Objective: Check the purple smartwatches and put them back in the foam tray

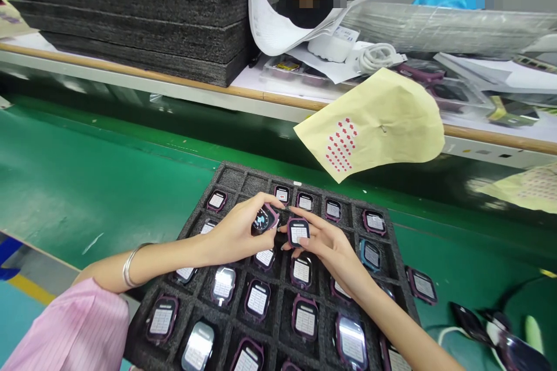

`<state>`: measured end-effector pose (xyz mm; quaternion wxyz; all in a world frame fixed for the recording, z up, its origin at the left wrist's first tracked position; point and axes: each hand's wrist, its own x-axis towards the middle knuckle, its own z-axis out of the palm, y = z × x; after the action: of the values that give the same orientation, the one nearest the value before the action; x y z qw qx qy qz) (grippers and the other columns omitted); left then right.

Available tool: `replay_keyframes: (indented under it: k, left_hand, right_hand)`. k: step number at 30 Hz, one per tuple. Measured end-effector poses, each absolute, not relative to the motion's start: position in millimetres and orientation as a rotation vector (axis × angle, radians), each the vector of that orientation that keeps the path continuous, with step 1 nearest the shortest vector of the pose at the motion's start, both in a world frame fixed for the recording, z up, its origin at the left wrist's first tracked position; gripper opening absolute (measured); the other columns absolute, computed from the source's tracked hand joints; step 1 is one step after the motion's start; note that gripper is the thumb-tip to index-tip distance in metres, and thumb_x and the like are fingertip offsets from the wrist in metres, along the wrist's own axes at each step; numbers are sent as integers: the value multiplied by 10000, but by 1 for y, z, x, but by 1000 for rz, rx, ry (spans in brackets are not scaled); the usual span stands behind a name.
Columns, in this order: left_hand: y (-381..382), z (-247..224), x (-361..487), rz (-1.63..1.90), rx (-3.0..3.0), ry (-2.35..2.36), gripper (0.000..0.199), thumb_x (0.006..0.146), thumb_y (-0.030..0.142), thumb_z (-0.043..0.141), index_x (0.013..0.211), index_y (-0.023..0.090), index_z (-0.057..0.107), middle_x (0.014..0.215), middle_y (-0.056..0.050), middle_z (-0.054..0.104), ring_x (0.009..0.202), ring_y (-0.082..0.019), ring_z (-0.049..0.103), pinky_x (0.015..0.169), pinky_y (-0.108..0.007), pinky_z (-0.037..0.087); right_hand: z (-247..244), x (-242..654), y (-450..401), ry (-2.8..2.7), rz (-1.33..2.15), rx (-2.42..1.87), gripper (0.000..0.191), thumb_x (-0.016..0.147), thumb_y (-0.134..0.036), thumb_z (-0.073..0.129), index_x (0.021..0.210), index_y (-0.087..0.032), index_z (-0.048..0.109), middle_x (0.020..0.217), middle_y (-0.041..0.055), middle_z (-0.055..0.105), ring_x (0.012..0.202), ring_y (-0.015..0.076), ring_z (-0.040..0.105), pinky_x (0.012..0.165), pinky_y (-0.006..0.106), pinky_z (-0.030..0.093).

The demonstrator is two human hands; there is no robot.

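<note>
My left hand (pixel 243 226) is closed around a smartwatch (pixel 264 219) with a purple case and a dark lit face. In my right hand (pixel 328 237) is another purple smartwatch (pixel 299 232), its screen showing white rows; the thumb lies on the lower edge of its screen. Both hands are close together over a black foam tray (pixel 278 330) divided into square compartments. Many of these hold similar watches, such as a purple one (pixel 257 299) and a blue one (pixel 370 255). My forearms and hands cover some compartments.
The tray lies on a green bench (pixel 108 174). Right of it are a purple watch (pixel 421 284) and dark glossy items with a cable (pixel 470 322). Behind runs a shelf with stacked black foam (pixel 143 17), papers and a coiled white cable (pixel 378 57). Yellow paper (pixel 391 122) hangs from its edge.
</note>
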<state>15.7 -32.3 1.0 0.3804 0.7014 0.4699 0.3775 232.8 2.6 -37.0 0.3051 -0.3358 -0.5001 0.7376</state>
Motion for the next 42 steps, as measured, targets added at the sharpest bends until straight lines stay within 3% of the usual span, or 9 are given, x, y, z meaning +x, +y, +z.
replay_keyframes:
  k: [8,13,19,42]
  left_hand:
    - [-31,1,15,983,1680,1192,312,809,188,568,1109,183,482,1041,-49,592,925,-173,577,819,-290,456]
    - [-25,-1,18,860,1155,1012,516,761,244,629,1229,164,429,887,-39,627,606,-130,594,598,-290,499]
    - [-22,0,21,902,716,801,334,754,156,538,1087,138,548,979,-101,635,870,-216,656,730,-350,538]
    - [-31,2,24,978,959,776,285,796,132,552,1073,190,522,964,-49,622,861,-167,634,789,-362,574]
  right_hand:
    - [-38,233,3,-1331,1947,-891,561,819,-203,681,1333,-151,462,1055,110,679,805,246,677,673,348,532]
    - [-36,232,1,-1322,1938,-891,542,815,-207,686,1318,-170,490,1001,82,689,798,230,676,668,330,535]
    - [-34,231,1,-1334,1915,-904,529,803,-201,693,1301,-171,516,997,90,691,799,226,664,667,336,542]
    - [-35,230,1,-1341,1888,-925,514,796,-198,693,1286,-183,542,978,86,700,783,231,665,657,351,543]
